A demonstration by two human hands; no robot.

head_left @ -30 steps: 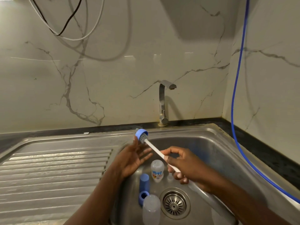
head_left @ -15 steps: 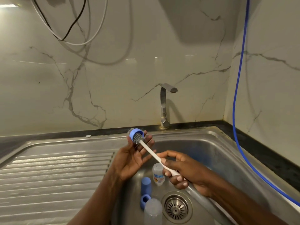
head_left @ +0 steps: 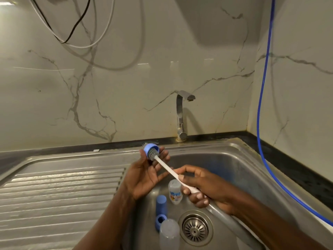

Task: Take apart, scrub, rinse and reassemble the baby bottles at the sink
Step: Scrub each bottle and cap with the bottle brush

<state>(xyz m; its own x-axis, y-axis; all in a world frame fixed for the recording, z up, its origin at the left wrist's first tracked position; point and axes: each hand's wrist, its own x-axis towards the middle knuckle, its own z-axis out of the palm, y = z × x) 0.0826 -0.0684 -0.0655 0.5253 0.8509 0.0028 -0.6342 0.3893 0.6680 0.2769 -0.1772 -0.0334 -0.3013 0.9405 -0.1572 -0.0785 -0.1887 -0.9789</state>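
Left hand pinches the blue ring; right hand grips the brush, bristles inside that ring.

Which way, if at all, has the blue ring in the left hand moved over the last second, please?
Yes, slightly: the blue ring, held by the left hand, has shifted left, farther from the base of the tap.

Open draining board left, bottles, cap, ring crowding basin beside drain, tap behind, hose right.

Brushed-steel sink, glossy marble wall, plastic ring
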